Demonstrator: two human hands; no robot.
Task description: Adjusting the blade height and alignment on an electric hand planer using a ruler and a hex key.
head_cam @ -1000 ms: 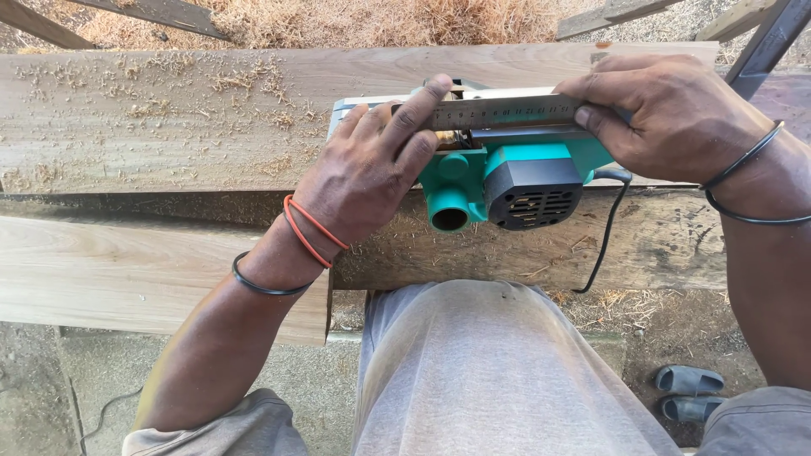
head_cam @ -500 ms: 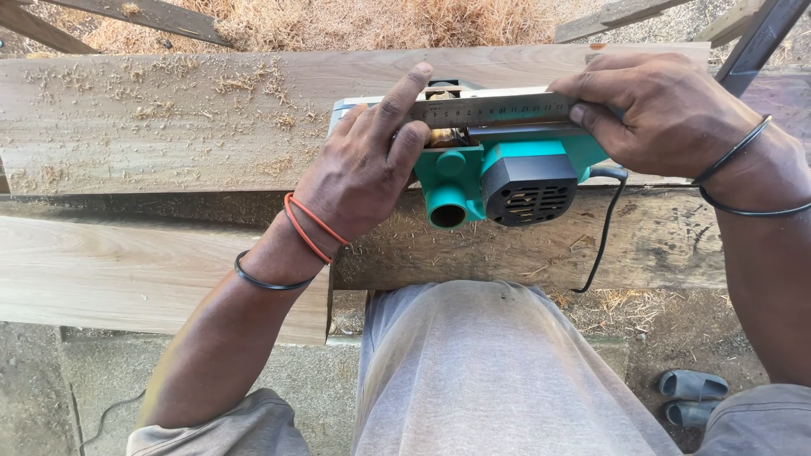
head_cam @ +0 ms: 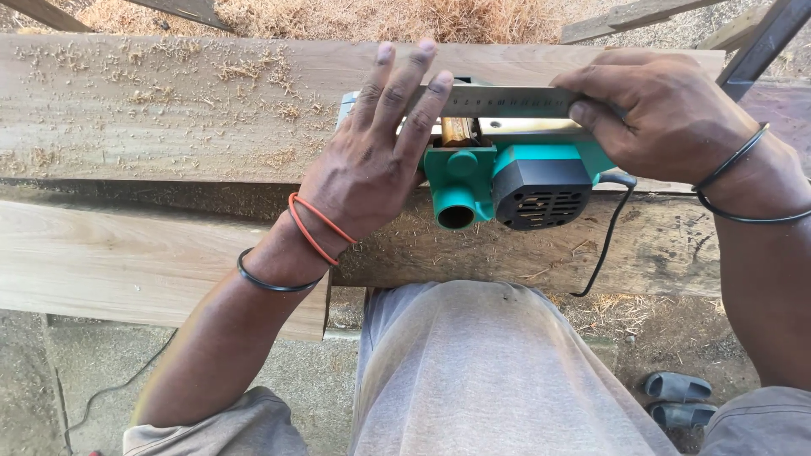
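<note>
A green and black electric planer [head_cam: 507, 181] lies upside down on a long wooden plank [head_cam: 169, 110], its metal sole facing up. A steel ruler [head_cam: 515, 101] rests lengthwise on the sole. My left hand [head_cam: 372, 160] lies flat on the planer's left end, fingers straight and together, fingertips pressing on the ruler. My right hand [head_cam: 667, 114] grips the right end of the ruler and the planer body. Red and black bands circle my left wrist, black bands my right.
A second lighter plank [head_cam: 127, 262] lies nearer me at the left. Wood shavings [head_cam: 380, 17] are piled beyond the plank. The planer's black cord [head_cam: 604, 245] hangs down at the right. My knee [head_cam: 490, 371] is below the planer; sandals [head_cam: 676, 401] lie on the ground.
My left hand's fingers have straightened and slid further up over the ruler. The right hand and planer have stayed in place.
</note>
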